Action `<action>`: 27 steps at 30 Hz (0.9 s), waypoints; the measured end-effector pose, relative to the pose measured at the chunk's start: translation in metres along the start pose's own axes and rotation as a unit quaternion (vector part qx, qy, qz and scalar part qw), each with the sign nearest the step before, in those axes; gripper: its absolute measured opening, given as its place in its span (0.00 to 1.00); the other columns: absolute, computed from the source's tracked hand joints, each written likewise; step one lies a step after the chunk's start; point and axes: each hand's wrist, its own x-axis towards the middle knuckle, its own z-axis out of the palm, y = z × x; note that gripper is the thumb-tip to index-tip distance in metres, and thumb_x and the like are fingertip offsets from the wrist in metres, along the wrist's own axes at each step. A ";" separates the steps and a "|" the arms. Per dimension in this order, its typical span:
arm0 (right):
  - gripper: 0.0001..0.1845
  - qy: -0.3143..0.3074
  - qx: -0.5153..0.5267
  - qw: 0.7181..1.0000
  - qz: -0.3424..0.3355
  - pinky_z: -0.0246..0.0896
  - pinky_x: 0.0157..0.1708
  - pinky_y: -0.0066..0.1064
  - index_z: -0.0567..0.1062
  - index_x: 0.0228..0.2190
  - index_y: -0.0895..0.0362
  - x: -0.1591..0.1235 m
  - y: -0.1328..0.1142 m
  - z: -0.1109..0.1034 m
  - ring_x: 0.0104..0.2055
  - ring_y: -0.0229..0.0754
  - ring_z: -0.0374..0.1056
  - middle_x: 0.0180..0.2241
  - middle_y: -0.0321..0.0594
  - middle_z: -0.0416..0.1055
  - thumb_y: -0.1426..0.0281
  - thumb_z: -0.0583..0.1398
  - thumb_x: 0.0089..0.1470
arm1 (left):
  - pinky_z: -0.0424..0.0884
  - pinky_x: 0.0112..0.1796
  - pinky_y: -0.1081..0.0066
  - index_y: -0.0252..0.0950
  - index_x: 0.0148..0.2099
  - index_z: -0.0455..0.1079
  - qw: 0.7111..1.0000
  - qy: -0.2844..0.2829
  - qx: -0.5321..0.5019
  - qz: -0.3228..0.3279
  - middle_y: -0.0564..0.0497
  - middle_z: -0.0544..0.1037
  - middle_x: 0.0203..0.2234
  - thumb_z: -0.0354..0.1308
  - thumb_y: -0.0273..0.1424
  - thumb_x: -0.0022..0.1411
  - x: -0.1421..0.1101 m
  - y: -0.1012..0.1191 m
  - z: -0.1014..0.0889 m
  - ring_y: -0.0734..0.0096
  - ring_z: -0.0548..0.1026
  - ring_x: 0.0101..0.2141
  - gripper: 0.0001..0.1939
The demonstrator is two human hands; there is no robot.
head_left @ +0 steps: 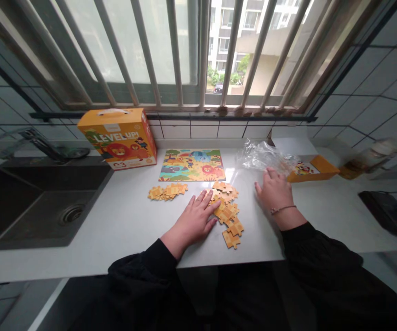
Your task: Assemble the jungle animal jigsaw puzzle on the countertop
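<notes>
On the counter (125,234), the picture board (193,165) was laid flat. Crumpled plastic (262,154) was bordered by the loosely open right hand (276,193), contact unclear; puzzle pieces (227,212) before the board were touched by the spread, ungripping left hand (196,218).

Lettering on the orange box (120,140)
Its front reads "LEVEL UP!" in large pale letters across the upper part; low on the same face, near the bottom edge, stands a "3", the character before it unclear. Smaller print there is too blurred to read.
</notes>
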 end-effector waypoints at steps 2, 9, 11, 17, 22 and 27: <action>0.34 0.053 -0.003 0.998 0.029 0.65 0.62 0.52 0.68 0.71 0.66 0.013 0.001 -0.011 0.66 0.64 0.63 0.75 0.62 0.62 0.63 0.57 0.71 | 0.49 0.76 0.34 0.46 0.82 0.60 1.000 0.004 0.004 -0.007 0.42 0.46 0.84 0.57 0.40 0.80 0.003 0.003 0.000 0.42 0.45 0.82 0.33; 0.38 0.109 0.097 0.989 0.003 0.57 0.66 0.63 0.61 0.77 0.59 0.067 0.007 -0.021 0.69 0.69 0.58 0.79 0.57 0.54 0.64 0.53 0.70 | 0.49 0.77 0.35 0.47 0.81 0.62 0.999 0.034 -0.009 -0.012 0.44 0.49 0.84 0.54 0.41 0.81 0.011 0.007 0.006 0.43 0.46 0.81 0.31; 0.37 0.072 0.117 0.990 -0.020 0.56 0.65 0.69 0.67 0.74 0.58 0.082 0.012 -0.017 0.70 0.73 0.56 0.80 0.57 0.52 0.64 0.54 0.67 | 0.49 0.77 0.36 0.46 0.81 0.61 0.999 0.039 -0.023 -0.014 0.43 0.50 0.83 0.53 0.40 0.81 0.010 0.007 0.005 0.45 0.46 0.82 0.31; 0.26 0.093 0.176 0.970 -0.139 0.48 0.77 0.61 0.77 0.64 0.51 0.045 -0.006 -0.027 0.79 0.65 0.51 0.80 0.49 0.53 0.58 0.57 0.71 | 0.47 0.78 0.38 0.41 0.80 0.61 0.994 0.066 -0.085 -0.036 0.41 0.51 0.83 0.51 0.38 0.81 0.010 0.000 0.008 0.48 0.48 0.81 0.30; 0.37 -0.023 0.183 0.934 -0.305 0.57 0.76 0.60 0.66 0.73 0.53 -0.080 -0.041 -0.017 0.81 0.62 0.52 0.81 0.54 0.51 0.53 0.62 0.71 | 0.48 0.77 0.38 0.38 0.79 0.61 0.987 0.102 -0.109 -0.050 0.38 0.52 0.82 0.52 0.40 0.81 0.017 -0.005 0.013 0.43 0.49 0.81 0.30; 0.56 -0.090 0.140 0.948 -0.271 0.50 0.76 0.69 0.52 0.81 0.50 -0.130 -0.049 0.024 0.84 0.68 0.40 0.83 0.57 0.39 0.45 0.67 0.64 | 0.51 0.77 0.41 0.33 0.78 0.61 0.984 0.130 -0.103 -0.060 0.33 0.54 0.81 0.51 0.44 0.82 0.030 -0.006 0.014 0.42 0.50 0.81 0.32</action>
